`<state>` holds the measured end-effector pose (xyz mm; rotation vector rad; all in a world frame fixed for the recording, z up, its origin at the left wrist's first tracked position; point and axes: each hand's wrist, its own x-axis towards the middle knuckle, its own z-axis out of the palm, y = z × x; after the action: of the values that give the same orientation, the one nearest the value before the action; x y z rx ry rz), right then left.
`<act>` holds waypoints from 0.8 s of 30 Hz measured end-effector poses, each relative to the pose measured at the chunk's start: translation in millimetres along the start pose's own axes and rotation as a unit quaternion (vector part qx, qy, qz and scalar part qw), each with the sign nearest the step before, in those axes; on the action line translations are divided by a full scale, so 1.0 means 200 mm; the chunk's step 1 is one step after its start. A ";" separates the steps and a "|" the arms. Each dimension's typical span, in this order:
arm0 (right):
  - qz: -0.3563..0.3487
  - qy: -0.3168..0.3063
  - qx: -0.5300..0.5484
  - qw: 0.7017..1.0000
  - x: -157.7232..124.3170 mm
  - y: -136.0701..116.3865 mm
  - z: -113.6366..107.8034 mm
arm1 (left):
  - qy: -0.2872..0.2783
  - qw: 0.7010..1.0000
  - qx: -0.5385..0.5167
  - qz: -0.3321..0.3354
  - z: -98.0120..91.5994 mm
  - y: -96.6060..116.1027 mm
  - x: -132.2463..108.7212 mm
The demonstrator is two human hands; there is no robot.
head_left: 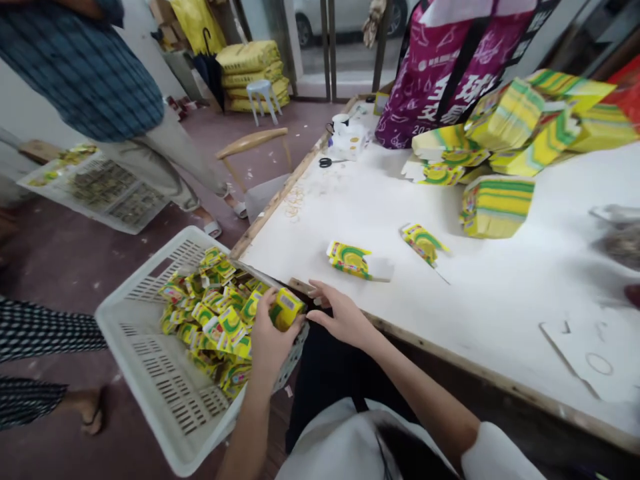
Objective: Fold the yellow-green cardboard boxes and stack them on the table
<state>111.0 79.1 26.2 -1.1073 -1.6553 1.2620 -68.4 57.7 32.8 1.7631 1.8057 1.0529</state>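
Note:
A small yellow-green box [287,309] is held between the thumb and fingers of my left hand [273,337], over the right edge of a white plastic basket [145,360]. Many similar yellow boxes [230,323] lie heaped inside that basket. My right hand [343,317] is just right of the held box, at the table's front edge, its fingers apart and nothing visible between them. On the white table [310,227], one flattened-looking yellow carton [350,259] lies beyond my right hand, and another carton [424,243] rests farther right.
Stacks of yellow cartons [497,207] and a purple bag [450,67] stand at the table's back. Scissors [326,162] and a cup [341,121] are near the far left edge. A chair [260,147], another basket [115,190] and two people's legs are at left.

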 end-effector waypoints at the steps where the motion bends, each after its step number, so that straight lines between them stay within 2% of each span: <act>1: -0.011 0.004 0.002 1.000 0.00 0.00 -0.01 | -0.011 1.000 -0.007 0.006 0.00 0.01 0.00; 4: -0.057 0.003 0.001 0.998 -0.02 -0.02 0.00 | -0.057 0.997 -0.042 0.030 0.03 0.08 0.00; 6: -0.068 0.004 -0.015 0.998 -0.03 -0.03 0.01 | -0.068 0.996 -0.052 0.021 0.05 0.10 -0.01; 9: -0.048 -0.005 0.002 0.999 -0.03 -0.03 0.01 | -0.061 0.997 -0.052 0.006 0.05 0.10 -0.02; 12: -0.048 -0.011 0.030 0.998 -0.03 -0.04 0.00 | -0.052 0.997 -0.047 0.020 0.04 0.09 -0.02; 17: -0.059 0.048 -0.028 0.997 0.00 -0.06 0.07 | -0.021 0.999 -0.020 0.045 0.05 0.12 -0.01; 19: -0.063 0.044 -0.046 0.996 0.01 -0.05 0.09 | -0.018 0.999 -0.009 0.044 0.05 0.11 0.00; 22: -0.038 0.022 -0.082 0.996 0.02 -0.01 0.03 | -0.002 0.999 0.018 0.030 0.00 0.03 0.02; 24: 0.013 0.058 -0.150 0.987 0.03 0.02 -0.09 | 0.033 0.998 0.057 0.001 -0.07 -0.06 0.04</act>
<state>127.0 91.1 26.7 -1.3593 -1.7853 0.9646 -89.0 63.4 34.4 1.8154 1.9388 1.0393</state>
